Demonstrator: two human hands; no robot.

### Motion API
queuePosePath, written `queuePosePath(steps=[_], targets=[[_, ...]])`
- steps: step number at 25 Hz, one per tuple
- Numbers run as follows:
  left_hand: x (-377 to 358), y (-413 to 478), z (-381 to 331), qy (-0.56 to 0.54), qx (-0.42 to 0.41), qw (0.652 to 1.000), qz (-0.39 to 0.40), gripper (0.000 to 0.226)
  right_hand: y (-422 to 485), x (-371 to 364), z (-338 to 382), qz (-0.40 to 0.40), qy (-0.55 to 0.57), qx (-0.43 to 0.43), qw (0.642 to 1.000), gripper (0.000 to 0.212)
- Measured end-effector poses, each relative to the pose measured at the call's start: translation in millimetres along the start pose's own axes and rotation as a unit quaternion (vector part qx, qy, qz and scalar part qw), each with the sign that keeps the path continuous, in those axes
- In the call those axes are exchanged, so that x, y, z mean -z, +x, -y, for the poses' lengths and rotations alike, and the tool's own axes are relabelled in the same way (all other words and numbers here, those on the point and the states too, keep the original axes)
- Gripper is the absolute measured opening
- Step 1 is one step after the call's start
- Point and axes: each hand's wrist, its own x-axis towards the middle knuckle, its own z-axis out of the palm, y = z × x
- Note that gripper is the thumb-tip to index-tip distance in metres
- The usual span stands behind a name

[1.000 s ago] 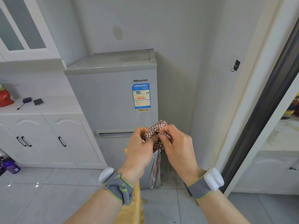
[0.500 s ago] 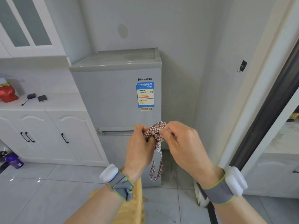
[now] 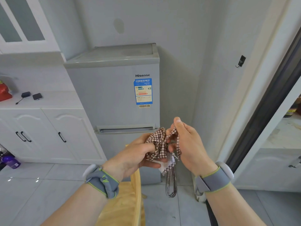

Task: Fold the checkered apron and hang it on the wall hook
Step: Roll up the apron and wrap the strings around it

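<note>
The brown-and-white checkered apron [image 3: 158, 146] is bunched into a small bundle between both hands, in front of the fridge. My left hand [image 3: 135, 158] grips the bundle from the left, with a white patch of it showing below the fingers. My right hand [image 3: 187, 144] pinches a strap loop of the apron between thumb and fingers. Two thin straps dangle below the bundle. A small black wall hook [image 3: 240, 61] sits on the right wall, above and to the right of my hands, with nothing on it.
A grey fridge [image 3: 114, 95] stands straight ahead in the corner. White cabinets [image 3: 48, 132] with a counter holding small black devices are to the left. A wooden chair back [image 3: 128, 198] is below my left arm. A dark sliding-door frame [image 3: 263, 111] runs along the right.
My right hand has pulled a strap loop out of the bundle and lifted it slightly to the right. The left hand's grip has loosened, so the bundle is more spread out. The view has moved closer.
</note>
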Motion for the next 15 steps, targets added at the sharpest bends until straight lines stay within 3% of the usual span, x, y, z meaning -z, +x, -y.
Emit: queuePosePath(steps=[2, 4, 6, 10, 15], targets=[[2.3, 0.3, -2.3, -0.080, 0.052, 0.992, 0.088, 0.048, -4.2, -3.3, -2.3, 0.029, -0.033, 0.016, 0.999, 0.043], [6.7, 3.3, -1.4, -0.094, 0.072, 0.989, 0.094, 0.049, -10.4, -8.3, -2.7, 0.050, -0.039, 0.006, 0.998, 0.042], [6.3, 5.3, 2.4, -0.114, 0.063, 0.989, 0.067, 0.028, -13.5, -9.5, -1.7, 0.057, 0.020, -0.020, 0.998, 0.040], [9.0, 8.1, 7.4, -0.218, 0.038, 0.974, -0.046, 0.016, -10.9, 0.6, -6.0, 0.059, 0.230, -0.071, 0.969, 0.036], [0.9, -2.7, 2.1, -0.298, -0.028, 0.951, -0.075, 0.008, -11.5, 11.0, -26.7, 0.055, 0.255, -0.124, 0.957, 0.042]])
